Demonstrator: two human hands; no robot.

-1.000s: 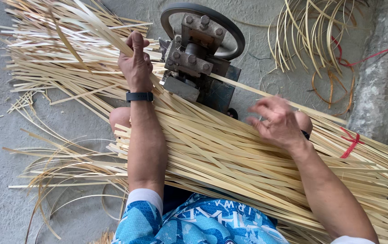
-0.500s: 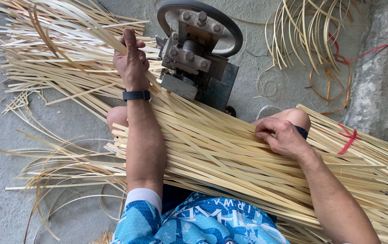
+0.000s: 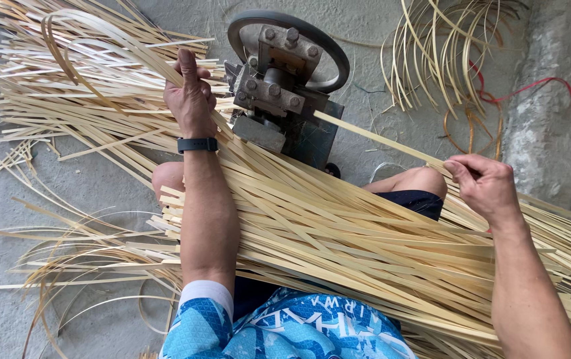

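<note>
Now: left hand (image 3: 191,96) fisted on strips beside machine (image 3: 285,100) | one strip (image 3: 378,138) runs out of machine to right hand (image 3: 485,186), pinched tight | step: likely drawing strip through | next: steady straight pull, bundle (image 3: 338,246) staying across lap

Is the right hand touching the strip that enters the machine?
Touching: the head view shows the right hand pinching the strip between fingertips.
</note>
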